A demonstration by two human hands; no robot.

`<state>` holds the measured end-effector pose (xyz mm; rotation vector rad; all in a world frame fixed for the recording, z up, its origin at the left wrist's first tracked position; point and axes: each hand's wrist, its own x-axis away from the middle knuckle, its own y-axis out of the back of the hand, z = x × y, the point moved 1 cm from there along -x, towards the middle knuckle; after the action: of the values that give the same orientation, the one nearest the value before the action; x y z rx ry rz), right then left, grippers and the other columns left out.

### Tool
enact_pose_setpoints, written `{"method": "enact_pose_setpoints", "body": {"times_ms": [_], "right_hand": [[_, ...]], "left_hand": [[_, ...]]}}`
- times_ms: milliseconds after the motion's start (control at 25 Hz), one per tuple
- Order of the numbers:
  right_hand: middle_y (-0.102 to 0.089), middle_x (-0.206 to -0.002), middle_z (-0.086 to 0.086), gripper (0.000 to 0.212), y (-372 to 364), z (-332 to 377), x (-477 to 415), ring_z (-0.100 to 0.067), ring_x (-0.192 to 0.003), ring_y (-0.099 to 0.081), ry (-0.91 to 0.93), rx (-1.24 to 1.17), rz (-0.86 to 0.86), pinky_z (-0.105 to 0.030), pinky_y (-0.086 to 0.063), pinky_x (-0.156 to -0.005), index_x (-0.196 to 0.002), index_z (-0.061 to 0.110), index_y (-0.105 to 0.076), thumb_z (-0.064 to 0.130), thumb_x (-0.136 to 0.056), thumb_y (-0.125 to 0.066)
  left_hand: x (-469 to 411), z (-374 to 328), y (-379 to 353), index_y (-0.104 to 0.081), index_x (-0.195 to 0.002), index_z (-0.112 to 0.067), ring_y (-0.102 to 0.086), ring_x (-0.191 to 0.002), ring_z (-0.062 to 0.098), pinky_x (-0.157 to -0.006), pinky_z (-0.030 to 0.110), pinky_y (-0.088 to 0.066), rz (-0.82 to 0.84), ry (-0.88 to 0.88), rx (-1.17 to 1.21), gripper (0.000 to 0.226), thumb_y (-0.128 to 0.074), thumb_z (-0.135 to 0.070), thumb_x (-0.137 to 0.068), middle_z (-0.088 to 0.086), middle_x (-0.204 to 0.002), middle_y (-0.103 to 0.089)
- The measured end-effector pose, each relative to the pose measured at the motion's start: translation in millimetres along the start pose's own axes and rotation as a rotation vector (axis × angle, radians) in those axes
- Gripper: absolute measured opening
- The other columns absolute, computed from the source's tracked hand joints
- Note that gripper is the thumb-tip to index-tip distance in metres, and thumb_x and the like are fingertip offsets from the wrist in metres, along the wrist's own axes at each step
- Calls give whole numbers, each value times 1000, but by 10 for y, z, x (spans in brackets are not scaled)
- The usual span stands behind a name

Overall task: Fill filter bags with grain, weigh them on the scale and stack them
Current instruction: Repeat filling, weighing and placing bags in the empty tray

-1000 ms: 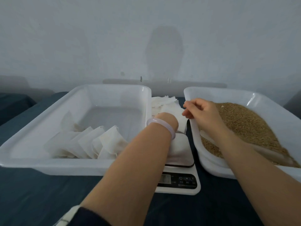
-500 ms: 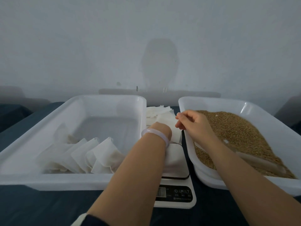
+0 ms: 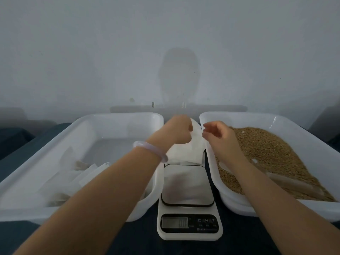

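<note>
White right tray (image 3: 239, 119) holds grain (image 3: 266, 153), left tray (image 3: 119, 115) bags (image 3: 86, 173)

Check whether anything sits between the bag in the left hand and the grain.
Only the right hand, which hangs over the left rim of the tray, close beside the bag that the left hand grips. Nothing else visible lies before the grain.

There are two trays, a left tray (image 3: 117, 115) and a right tray (image 3: 239, 115), one scale (image 3: 187, 183) at lower centre, one bracelet (image 3: 152, 149), one raised bag (image 3: 196, 142), and several blurred bags (image 3: 88, 173) at lower left.
</note>
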<state>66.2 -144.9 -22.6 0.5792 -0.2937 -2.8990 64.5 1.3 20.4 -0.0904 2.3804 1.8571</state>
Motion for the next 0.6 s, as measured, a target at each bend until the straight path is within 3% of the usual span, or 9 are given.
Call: {"method": "enact_pose_setpoints", "body": {"times_ms": [80,160,240,280,360,480,520,600], "right_hand": [[-56,-113,13,43,10,0,6,-7,-106,-52,5,64,38,-24,-44,-85,-115,30,-53,4,-81,-58],[-48,-127,16,62,7,24,34,-3,-117,-44,8,83,157,-24,-39,-95,-131,33,-44,4,-79,-60],[-54,-124,16,61,-17,54,72,1,-115,-49,52,114,265,-23,-39,-96,-131,31,-48,6,-78,-64],[-62,-115,14,52,-24,69,90,2,-106,-55,71,127,275,-23,-43,-90,-124,30,-55,10,-77,-68],[-72,-93,8,26,-21,107,113,-3,-85,-66,68,96,212,-25,-53,-75,-102,28,-68,18,-78,-74],[-75,-83,2,7,18,118,91,-15,-79,-71,-63,-142,53,-39,-58,-77,-83,23,-71,20,-78,-76],[-75,-85,2,8,37,114,79,-16,-81,-71,-105,-219,27,-40,-57,-79,-83,22,-71,20,-77,-76],[-75,-88,2,11,35,106,68,-17,-85,-71,-127,-277,73,-40,-56,-81,-86,22,-71,20,-77,-76]], "left_hand": [[173,81,109,-68,-104,-15,-60,-80,13,-68,21,-49,-64,-19,161,30,-72,-11,-74,-7,-88,-64],[350,149,103,-69,-87,-20,-54,-59,7,-51,15,-40,-81,-12,379,13,-71,-12,-76,-14,-62,-57],[469,155,58,-66,-75,-24,-51,-57,8,-49,15,-37,-94,24,550,11,-65,-13,-77,-15,-54,-53],[508,149,31,-65,-75,-20,-51,-57,9,-50,15,-38,-98,40,613,7,-62,-15,-71,-14,-56,-52],[541,143,-7,-62,-87,-12,-53,-63,15,-55,23,-46,-123,68,720,29,-55,-17,-59,-5,-68,-55],[544,185,-76,-56,-104,-10,-65,-76,22,-64,33,-56,-64,131,1249,42,-73,-1,-67,6,-87,-64],[554,183,-92,-59,-106,-10,-68,-80,22,-67,33,-57,1,127,1427,38,-74,-4,-72,7,-89,-68],[560,180,-136,-70,-94,-12,-69,-82,19,-72,31,-58,81,101,1545,12,-66,-12,-84,4,-85,-72]]}}
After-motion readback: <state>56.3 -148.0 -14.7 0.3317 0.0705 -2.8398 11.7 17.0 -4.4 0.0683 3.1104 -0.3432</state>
